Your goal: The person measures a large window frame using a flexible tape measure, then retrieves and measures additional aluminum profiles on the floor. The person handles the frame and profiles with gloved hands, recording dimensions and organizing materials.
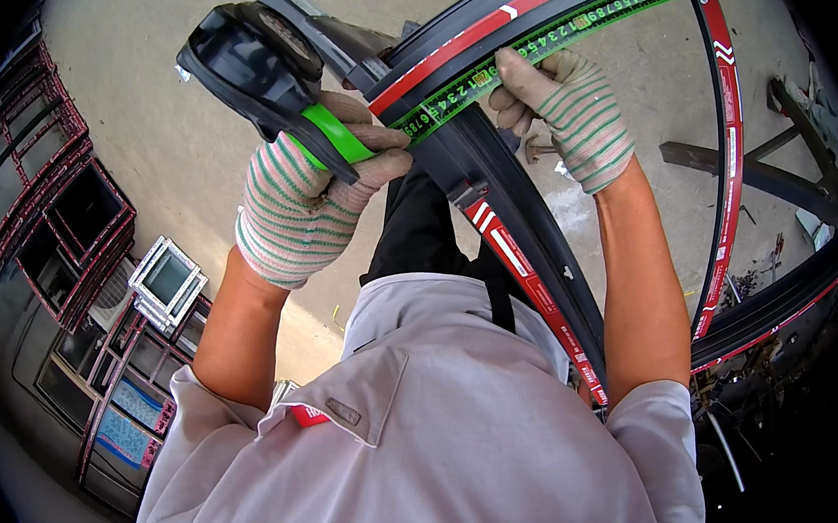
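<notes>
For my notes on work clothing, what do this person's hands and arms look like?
The left hand and right hand wear pale knit gloves with green stripes and plain greyish fingers. The forearms are bare below short, light grey sleeves.

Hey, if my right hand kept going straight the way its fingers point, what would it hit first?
Your right hand would meet the green tape blade first; the fingertips already look to be at its edge, though contact is unclear. Just past it lies the red-striped black bar.
</notes>
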`<state>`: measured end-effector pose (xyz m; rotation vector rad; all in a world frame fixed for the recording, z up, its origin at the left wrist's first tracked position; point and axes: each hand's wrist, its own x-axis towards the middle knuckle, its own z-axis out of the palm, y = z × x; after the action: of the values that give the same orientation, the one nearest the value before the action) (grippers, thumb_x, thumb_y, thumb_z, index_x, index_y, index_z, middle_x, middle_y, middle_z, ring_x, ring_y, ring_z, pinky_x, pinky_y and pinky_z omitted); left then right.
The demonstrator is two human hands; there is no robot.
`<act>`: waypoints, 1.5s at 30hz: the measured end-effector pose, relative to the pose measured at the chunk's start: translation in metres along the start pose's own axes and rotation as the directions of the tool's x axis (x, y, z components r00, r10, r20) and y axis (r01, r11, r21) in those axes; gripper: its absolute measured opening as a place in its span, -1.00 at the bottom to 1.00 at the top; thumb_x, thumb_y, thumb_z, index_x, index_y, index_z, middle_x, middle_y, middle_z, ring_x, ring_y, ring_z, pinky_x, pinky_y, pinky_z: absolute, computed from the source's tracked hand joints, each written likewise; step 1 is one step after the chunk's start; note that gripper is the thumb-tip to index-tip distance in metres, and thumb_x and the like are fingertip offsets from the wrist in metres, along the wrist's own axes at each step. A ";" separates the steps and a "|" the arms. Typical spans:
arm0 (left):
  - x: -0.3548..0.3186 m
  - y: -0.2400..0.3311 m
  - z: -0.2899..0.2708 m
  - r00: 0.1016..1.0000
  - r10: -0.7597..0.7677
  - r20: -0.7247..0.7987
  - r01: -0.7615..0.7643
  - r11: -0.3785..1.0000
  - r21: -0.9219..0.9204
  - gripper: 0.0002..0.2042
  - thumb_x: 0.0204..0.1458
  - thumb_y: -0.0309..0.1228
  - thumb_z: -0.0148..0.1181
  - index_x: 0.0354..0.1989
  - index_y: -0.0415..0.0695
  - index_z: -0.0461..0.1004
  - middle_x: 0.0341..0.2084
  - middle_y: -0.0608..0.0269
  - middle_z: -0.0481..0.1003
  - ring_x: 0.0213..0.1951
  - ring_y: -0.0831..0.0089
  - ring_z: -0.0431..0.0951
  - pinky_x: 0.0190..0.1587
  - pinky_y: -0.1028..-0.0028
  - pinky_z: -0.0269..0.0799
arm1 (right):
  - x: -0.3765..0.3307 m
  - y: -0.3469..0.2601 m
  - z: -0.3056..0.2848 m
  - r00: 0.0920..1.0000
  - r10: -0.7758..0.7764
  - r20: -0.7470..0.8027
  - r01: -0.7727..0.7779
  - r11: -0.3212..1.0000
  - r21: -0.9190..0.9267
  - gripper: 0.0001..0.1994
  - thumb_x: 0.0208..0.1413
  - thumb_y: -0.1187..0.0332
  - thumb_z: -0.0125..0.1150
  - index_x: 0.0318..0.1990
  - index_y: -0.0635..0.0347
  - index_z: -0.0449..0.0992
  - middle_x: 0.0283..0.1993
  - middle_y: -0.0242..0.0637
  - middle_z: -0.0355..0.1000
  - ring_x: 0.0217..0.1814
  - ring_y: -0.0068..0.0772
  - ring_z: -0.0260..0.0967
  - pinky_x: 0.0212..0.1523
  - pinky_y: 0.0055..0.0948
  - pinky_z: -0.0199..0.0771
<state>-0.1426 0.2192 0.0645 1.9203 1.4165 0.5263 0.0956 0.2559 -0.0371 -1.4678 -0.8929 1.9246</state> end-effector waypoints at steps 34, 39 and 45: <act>0.001 0.000 0.001 1.000 0.006 0.018 -0.005 1.000 -0.018 -0.85 -0.03 -0.43 0.39 -0.27 -0.11 0.66 -0.34 0.20 0.53 -0.26 0.25 0.55 -0.21 0.39 0.47 | 0.000 0.000 -0.003 1.000 0.015 0.022 -0.014 1.000 -0.013 -0.49 0.13 -0.06 0.31 -0.40 0.35 0.56 -0.58 -0.23 0.48 -0.64 -0.58 0.41 -0.75 -0.61 0.38; 0.001 -0.002 0.001 1.000 0.025 0.007 -0.025 1.000 -0.003 -0.84 -0.04 -0.41 0.40 -0.28 -0.14 0.65 -0.35 0.19 0.52 -0.27 0.25 0.55 -0.21 0.38 0.46 | -0.002 -0.001 -0.001 1.000 0.009 -0.007 -0.009 0.999 -0.034 -0.50 0.13 -0.06 0.30 -0.40 0.34 0.55 -0.58 -0.23 0.48 -0.65 -0.58 0.41 -0.75 -0.62 0.38; 0.002 0.000 0.001 1.000 0.013 0.011 -0.013 1.000 0.002 -0.84 -0.05 -0.42 0.41 -0.29 -0.15 0.65 -0.35 0.20 0.52 -0.29 0.26 0.55 -0.22 0.39 0.46 | -0.003 -0.002 -0.001 1.000 0.019 0.004 -0.018 0.999 -0.026 -0.50 0.14 -0.05 0.30 -0.42 0.34 0.55 -0.59 -0.24 0.47 -0.66 -0.58 0.41 -0.76 -0.62 0.36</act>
<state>-0.1417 0.2205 0.0636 1.9321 1.3991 0.5203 0.0972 0.2551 -0.0334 -1.4923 -0.9126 1.9372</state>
